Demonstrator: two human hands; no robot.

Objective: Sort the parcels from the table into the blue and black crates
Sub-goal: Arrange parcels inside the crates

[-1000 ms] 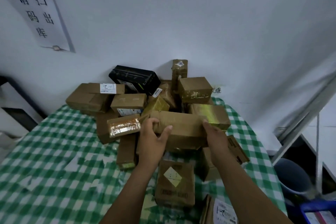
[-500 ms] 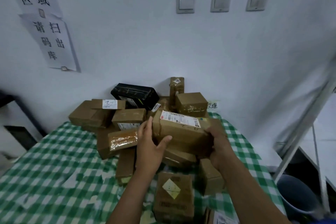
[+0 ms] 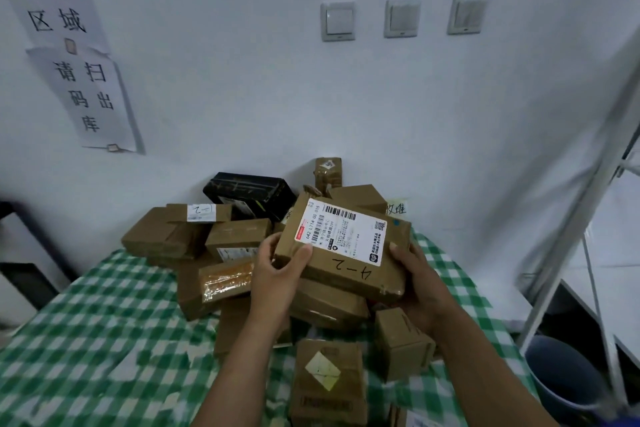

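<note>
- A person is holding a flat brown cardboard parcel point(image 3: 349, 274) in both hands above a heap of parcels on a table covered with a green-and-white checked cloth point(image 3: 86, 340).
- The left hand point(image 3: 277, 274) is gripping the parcel's left end, its thumb curling over the near left corner of the top face and its fingers wrapping round the edge behind.
- The right hand point(image 3: 419, 284) is gripping the opposite end, its thumb pressing on the right edge while its fingers are going out of sight beneath the parcel.
- The parcel is spanning the gap between the two hands, tilting its top face toward the camera; that face is carrying a white shipping label with barcodes and a handwritten mark below it.
- Beneath it, brown parcels are lying piled toward the table's far edge, against the white wall.
- A black rectangular parcel point(image 3: 249, 192) is sitting at the back of the heap, just left of the held parcel.
- A brown parcel wrapped in shiny clear tape point(image 3: 227, 279) is lying just left of the left hand.
- A brown parcel bearing a pale yellow diamond sticker point(image 3: 327, 381) is lying between the forearms, nearer the table's front edge.
- A small brown cardboard box point(image 3: 401, 343) is sitting under the right wrist.
- Three grey wall switches point(image 3: 401, 17) and white paper signs with black characters point(image 3: 93, 97) are hanging on the wall.
- A blue bucket point(image 3: 561, 378) is standing off the table's right edge.
</note>
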